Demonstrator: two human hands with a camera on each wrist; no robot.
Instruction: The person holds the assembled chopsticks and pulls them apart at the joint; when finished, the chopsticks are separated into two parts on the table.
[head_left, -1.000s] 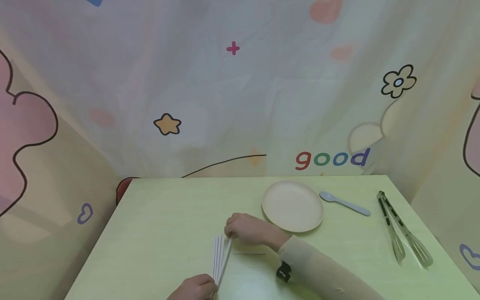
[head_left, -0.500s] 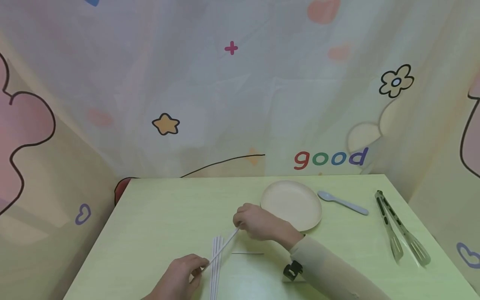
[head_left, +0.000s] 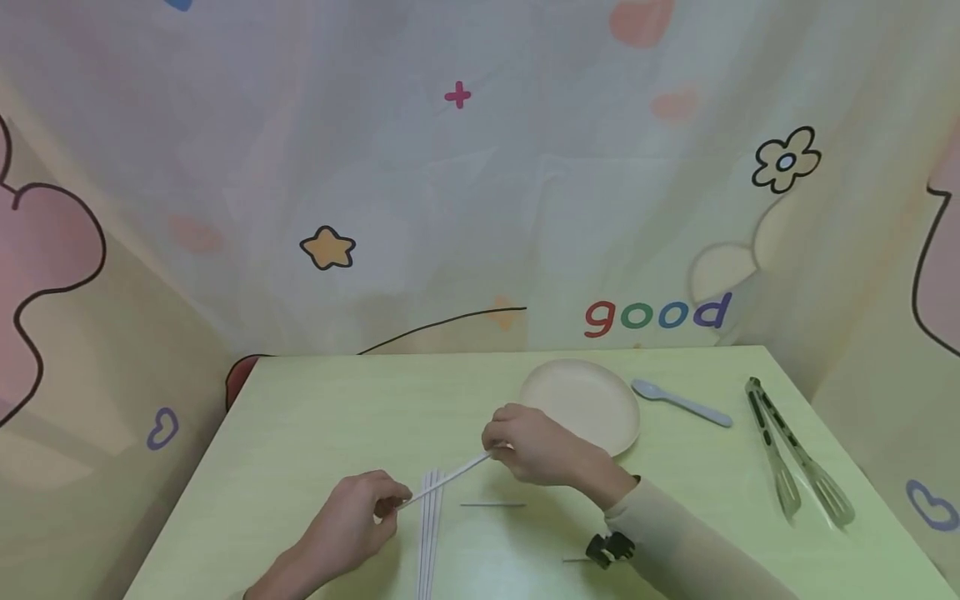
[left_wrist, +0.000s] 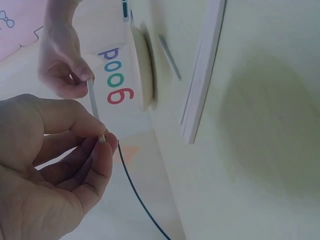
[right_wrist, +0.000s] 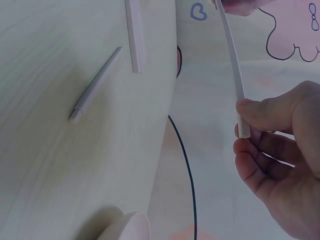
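Note:
Between my two hands a thin white stick [head_left: 453, 477] is held up off the table at a slant. My left hand [head_left: 363, 518] pinches its lower left end between thumb and fingertips. The thumb and fingers of my right hand [head_left: 543, 446] pinch the other end, whose squared tip shows in the right wrist view. Below it, several similar white sticks [left_wrist: 202, 70] lie side by side on the table. A short white stick piece [right_wrist: 97, 82] rests apart from that bundle. Another short piece [head_left: 573, 560] is partly hidden by the black strap at my right sleeve.
Behind my right hand sits a round cream plate [head_left: 581, 396]. Right of it lies a pale blue spoon [head_left: 682, 403], then metal tongs [head_left: 798, 450] near the right edge of the light table [head_left: 337, 417]. A patterned curtain [head_left: 405, 167] hangs behind and at both sides.
The stick has been lifted off the bundle and turned from near upright to a flatter slant. My left hand rose from the bundle's near end; my right hand moved right, and the short piece beneath its sleeve came into view.

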